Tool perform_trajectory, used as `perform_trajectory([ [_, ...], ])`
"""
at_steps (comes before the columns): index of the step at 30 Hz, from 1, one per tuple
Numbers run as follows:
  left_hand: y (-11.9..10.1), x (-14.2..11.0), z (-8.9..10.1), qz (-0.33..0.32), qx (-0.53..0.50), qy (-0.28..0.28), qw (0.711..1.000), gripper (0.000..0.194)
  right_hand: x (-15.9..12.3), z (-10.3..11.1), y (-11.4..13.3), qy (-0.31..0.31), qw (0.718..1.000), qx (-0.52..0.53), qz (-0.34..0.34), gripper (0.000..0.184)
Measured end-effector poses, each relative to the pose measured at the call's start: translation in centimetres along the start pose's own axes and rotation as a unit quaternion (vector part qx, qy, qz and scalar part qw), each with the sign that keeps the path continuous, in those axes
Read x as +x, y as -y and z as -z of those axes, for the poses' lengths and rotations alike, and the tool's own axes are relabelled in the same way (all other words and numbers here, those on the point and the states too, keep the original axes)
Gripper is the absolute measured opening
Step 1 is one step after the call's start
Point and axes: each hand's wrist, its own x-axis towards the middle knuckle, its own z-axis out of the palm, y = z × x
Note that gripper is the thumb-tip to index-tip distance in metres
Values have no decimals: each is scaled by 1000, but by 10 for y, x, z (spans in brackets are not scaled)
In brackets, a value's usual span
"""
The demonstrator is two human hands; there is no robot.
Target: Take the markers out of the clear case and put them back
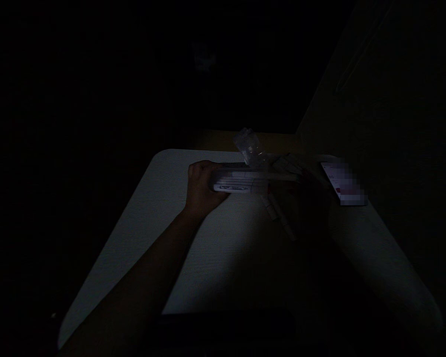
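The light is very dim. My left hand point(202, 186) is closed around the left end of a pale layered block point(232, 182), with a small printed label on its front side. At the block's right end is my right hand point(312, 193), deep in shadow; its fingers hardly show. A slim pale bar point(282, 176) runs from the block's top toward that hand; I cannot tell if the hand grips it. Below the block, slim pale sticks point(280, 215) lie on the table. Behind it is a crumpled clear plastic wrapper point(250, 146).
A phone point(334, 183) with a lit screen lies near the right edge of the white table point(141, 223). More pale pieces point(288, 162) lie behind my right hand. My body's shadow covers the table's front middle, and the surroundings are nearly black.
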Motion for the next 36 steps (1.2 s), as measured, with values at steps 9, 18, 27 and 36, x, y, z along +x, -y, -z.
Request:
perform_trajectory([
  [9,0,-1,-1,8,7,11,1000,57,-6,-11,1,97,992,48,-66,39],
  [18,1,-1,-1,2,5,9,1000,54,-1,-2,7,139,988,-61,-36,35],
  [27,0,-1,-2,29,23,20,999,53,4,28,-5,234,954,-188,-4,30],
  [36,3,-4,-3,18,15,13,1000,57,4,31,-18,237,952,-194,19,36],
])
